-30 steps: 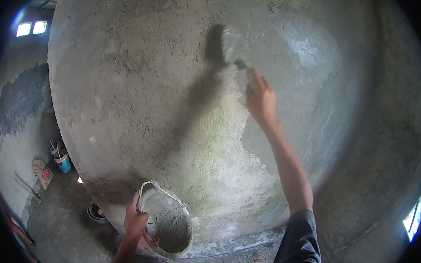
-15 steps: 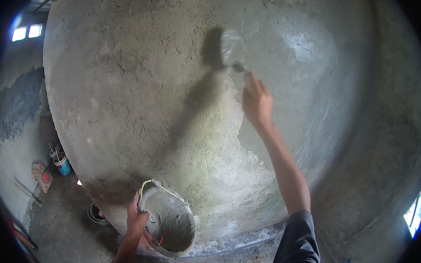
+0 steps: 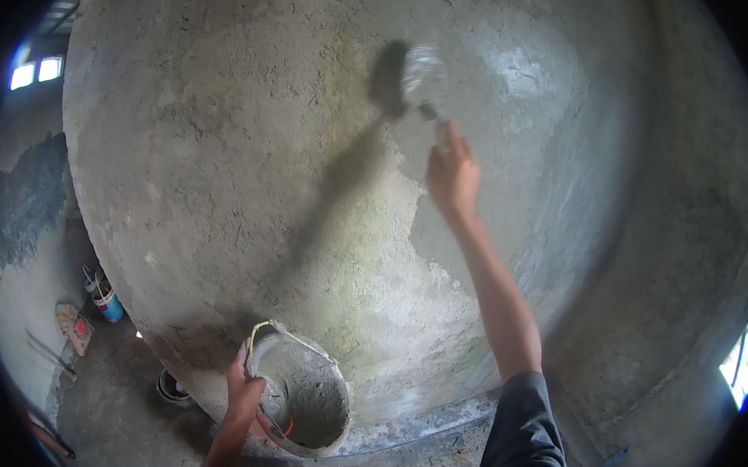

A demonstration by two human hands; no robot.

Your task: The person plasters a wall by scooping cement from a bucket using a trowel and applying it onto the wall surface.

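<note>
My right hand (image 3: 455, 178) is closed round the handle of a trowel (image 3: 424, 75), raised to the upper middle of a rough grey plastered wall (image 3: 250, 176). Its shiny blade is smeared by motion and lies at or very near the surface, so contact is hard to judge. Low in the view, my left hand (image 3: 244, 386) grips the left rim of a cement-crusted bucket (image 3: 341, 401). The tilted bucket holds wet grey mortar (image 3: 294, 377), and a pale yellow handle loops over its top. Smooth, darker wet plaster (image 3: 497, 147) covers the wall around and right of the trowel.
A blue-and-white pail (image 3: 108, 304) and a printed sack (image 3: 75, 329) stand on the floor at the left. Nearer is a dark bucket (image 3: 173, 387) by the wall's foot. A ledge (image 3: 397, 433) runs along the wall's base. A small blue object (image 3: 614, 457) lies at lower right.
The trowel has shifted slightly right and up on the wall with my right hand. My left hand keeps its hold on the bucket. The whole view has tilted a little.
</note>
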